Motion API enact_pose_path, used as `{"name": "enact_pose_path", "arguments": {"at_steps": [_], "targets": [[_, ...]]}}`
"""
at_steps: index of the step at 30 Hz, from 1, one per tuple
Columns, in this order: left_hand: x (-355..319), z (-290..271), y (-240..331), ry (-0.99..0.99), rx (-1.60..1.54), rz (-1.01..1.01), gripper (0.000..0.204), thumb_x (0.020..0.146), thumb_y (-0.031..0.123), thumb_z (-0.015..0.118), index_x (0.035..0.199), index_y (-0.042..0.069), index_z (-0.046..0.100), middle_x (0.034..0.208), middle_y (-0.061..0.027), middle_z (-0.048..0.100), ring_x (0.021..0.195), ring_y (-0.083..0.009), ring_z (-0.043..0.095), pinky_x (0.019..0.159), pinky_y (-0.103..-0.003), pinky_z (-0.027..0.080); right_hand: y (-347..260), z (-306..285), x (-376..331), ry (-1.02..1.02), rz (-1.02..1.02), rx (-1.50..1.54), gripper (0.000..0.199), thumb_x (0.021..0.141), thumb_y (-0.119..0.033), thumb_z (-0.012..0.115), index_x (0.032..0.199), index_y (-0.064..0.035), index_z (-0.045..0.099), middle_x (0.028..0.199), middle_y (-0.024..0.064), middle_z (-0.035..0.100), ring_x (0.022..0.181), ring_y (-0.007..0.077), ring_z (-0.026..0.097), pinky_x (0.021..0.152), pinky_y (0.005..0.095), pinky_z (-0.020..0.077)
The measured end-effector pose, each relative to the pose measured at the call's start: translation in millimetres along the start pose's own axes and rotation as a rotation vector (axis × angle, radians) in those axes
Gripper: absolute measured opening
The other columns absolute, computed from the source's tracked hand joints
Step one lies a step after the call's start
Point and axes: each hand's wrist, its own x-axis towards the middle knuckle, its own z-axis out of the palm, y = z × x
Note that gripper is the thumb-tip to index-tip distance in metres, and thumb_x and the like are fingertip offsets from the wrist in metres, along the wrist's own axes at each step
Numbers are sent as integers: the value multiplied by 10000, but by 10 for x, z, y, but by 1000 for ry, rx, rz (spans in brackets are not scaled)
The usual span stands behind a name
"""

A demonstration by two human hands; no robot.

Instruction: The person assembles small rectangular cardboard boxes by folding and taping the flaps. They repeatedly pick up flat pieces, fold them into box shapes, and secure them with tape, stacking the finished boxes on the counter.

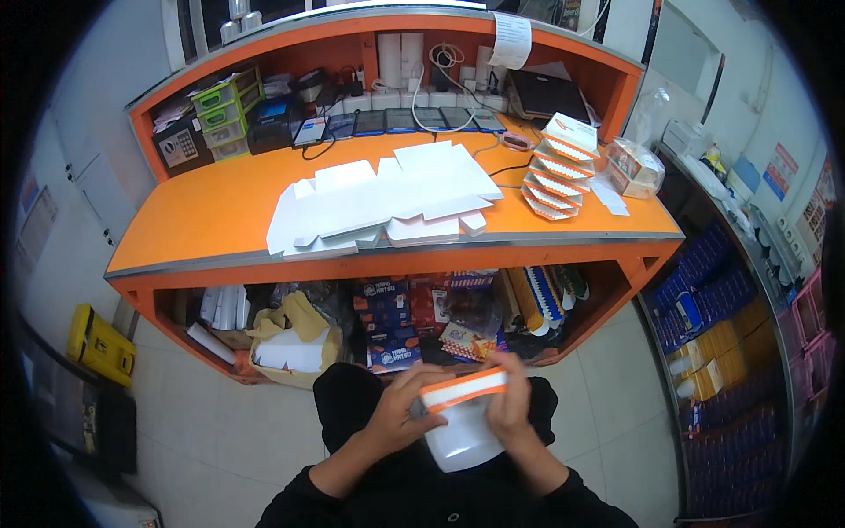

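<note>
Orange counter [194,211], printed slip [512,40] above. Left grip [400,409], right grip [511,407] pinching orange-white carton [464,424].

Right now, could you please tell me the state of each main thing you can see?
Orange-edged white carton: held between both hands
Left hand: gripping carton
Right hand: on carton, motion-blurred
White carton blanks: flat, piled
Orange-edged cartons: stacked
Leftmost mobile device: screen lit
Paper strip: hanging
Brown paper wrapping: open
</note>
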Motion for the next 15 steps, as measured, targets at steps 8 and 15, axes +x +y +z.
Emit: {"name": "enact_pose_path", "arguments": {"at_steps": [8, 15], "targets": [[60, -18, -146, 285, -184, -27, 210, 732, 164, 739, 682, -11, 635, 634, -81, 611, 553, -161, 581, 530, -265, 443, -163, 22, -1, -194, 363, 343, 346, 867, -49, 572, 1201, 29, 524, 1064, 166, 633, 973, 178, 613, 836, 270, 472], [71, -214, -204, 57, -108, -112, 565, 756, 459, 690, 1032, -21, 580, 978, -148, 605, 884, -213, 592, 728, -302, 463, -6, -39, 72, -342, 92, 137, 181, 823, -1, 533, 949, 5, 664, 823, 64, 684, 757, 125, 635, 695, 278, 500]]}}
